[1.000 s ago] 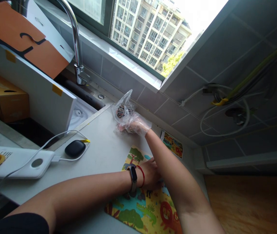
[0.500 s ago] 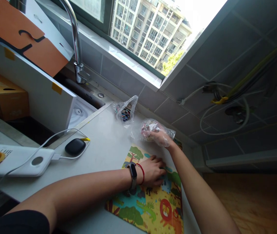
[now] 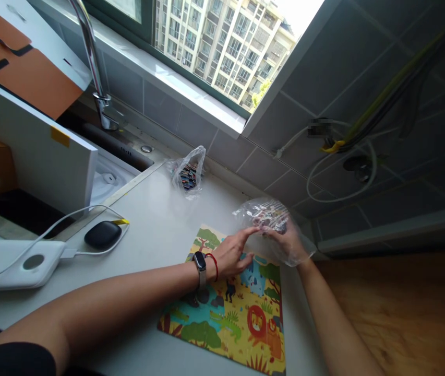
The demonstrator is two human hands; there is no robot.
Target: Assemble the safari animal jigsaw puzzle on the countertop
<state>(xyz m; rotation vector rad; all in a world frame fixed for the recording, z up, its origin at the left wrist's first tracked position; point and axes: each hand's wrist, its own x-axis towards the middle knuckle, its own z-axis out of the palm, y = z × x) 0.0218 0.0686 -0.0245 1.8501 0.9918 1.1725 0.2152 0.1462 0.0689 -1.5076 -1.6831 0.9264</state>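
Note:
My right hand (image 3: 288,241) is inside a clear plastic bag (image 3: 248,210), its fingers closed around a bundle of small colourful pieces (image 3: 271,216). Glare on the plastic hides what kind of pieces they are. My left hand (image 3: 230,255), with a watch and red string on its wrist, has the index finger stretched to the bag's near edge and the thumb apart. Whether that fingertip touches the plastic I cannot tell. Under the left hand lies a jigsaw puzzle board (image 3: 222,318) with lions, crocodiles, trees and an elephant-like blue animal.
Another clear bag of pieces (image 3: 189,176) stands by the tiled wall. At left are a black case (image 3: 103,235), a white power bank (image 3: 22,274) with a cable, and a white panel (image 3: 38,136) by the sink. A faucet (image 3: 103,104) rises behind; wires hang at right.
My left hand has lifted from flat on the puzzle board and reached up to the bag. My right hand has moved right with the bagged pieces. The view has shifted right.

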